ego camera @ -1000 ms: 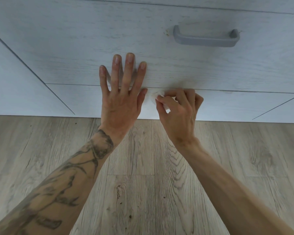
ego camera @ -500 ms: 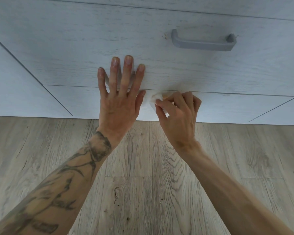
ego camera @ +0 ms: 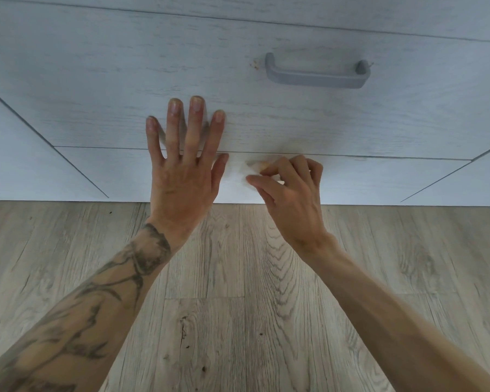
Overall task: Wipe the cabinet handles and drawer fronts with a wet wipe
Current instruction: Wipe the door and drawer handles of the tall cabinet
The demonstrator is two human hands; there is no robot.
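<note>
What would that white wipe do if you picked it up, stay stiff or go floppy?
Probably floppy: the wipe is bunched and crumpled under the right hand, not flat. It is likely very light, since the hand only pinches it. It may slide easily across the smooth cabinet panel.

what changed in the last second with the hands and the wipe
Almost nothing. The right hand still pinches the wet wipe at the seam under the drawer front, shifting at most slightly as it rubs. Nothing was picked up or let go. The left hand stays flat on the drawer front with its fingers spread. The handle is untouched. Only the camera view drifted a little.
</note>
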